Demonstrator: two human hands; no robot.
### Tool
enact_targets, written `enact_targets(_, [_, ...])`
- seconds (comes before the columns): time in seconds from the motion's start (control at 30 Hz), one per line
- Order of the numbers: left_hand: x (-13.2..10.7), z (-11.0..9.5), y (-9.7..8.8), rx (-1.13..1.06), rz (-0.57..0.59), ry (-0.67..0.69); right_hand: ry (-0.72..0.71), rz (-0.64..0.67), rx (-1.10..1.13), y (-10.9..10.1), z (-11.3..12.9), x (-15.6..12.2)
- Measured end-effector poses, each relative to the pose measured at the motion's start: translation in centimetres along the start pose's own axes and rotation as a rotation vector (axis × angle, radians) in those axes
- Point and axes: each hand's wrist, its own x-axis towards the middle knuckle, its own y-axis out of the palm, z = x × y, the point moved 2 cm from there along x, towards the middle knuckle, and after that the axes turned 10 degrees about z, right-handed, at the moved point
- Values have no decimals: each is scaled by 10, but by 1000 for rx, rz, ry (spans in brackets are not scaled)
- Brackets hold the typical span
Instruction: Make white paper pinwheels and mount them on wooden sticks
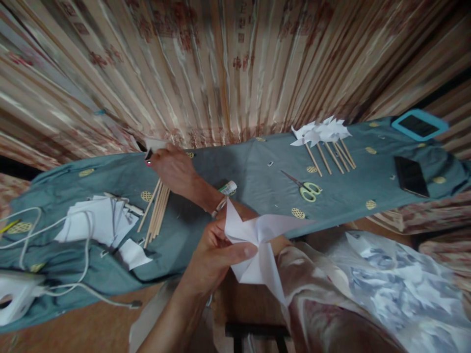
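My left hand (pixel 224 255) pinches a white paper pinwheel (pixel 263 228), thumb pressed near its middle and the folded blades spread out. Crossing over to the left, my right hand (pixel 174 169) is at the far edge of the table, fingers curled down at a small dark item (pixel 148 156) with a pinkish edge; its kind is unclear. Just below that hand lies a bundle of wooden sticks (pixel 158 211). A glue stick (pixel 228 188) rests beside the right forearm. Several finished pinwheels on sticks (pixel 324 132) lie at the back right.
On the green cloth-covered table (pixel 253 166) are green-handled scissors (pixel 307 190), a black phone (pixel 411 175) and a blue-framed device (pixel 419 125). White paper sheets (pixel 99 220) and white cables (pixel 88 245) lie left. A clear bag (pixel 401 289) of folded paper stands lower right.
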Motion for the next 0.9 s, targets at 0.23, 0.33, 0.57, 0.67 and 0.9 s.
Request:
enact_targets(0.23, [12, 18, -12, 46, -100, -67, 331, -44, -238, -15, -96, -92])
enact_targets(0.33, [18, 21, -18, 59, -136, -65, 457, -52, -287, -14, -137, -119])
enact_targets(0.57, [29, 28, -26, 78, -167, -77, 484, -23, -351, -11, -181, -143])
enact_targets(0.67, [31, 32, -28, 85, -184, -89, 478, -4, -361, -11, -184, -149])
enact_targets(0.9, [33, 32, -27, 72, -172, -70, 574, 21, -338, -31, -183, -151])
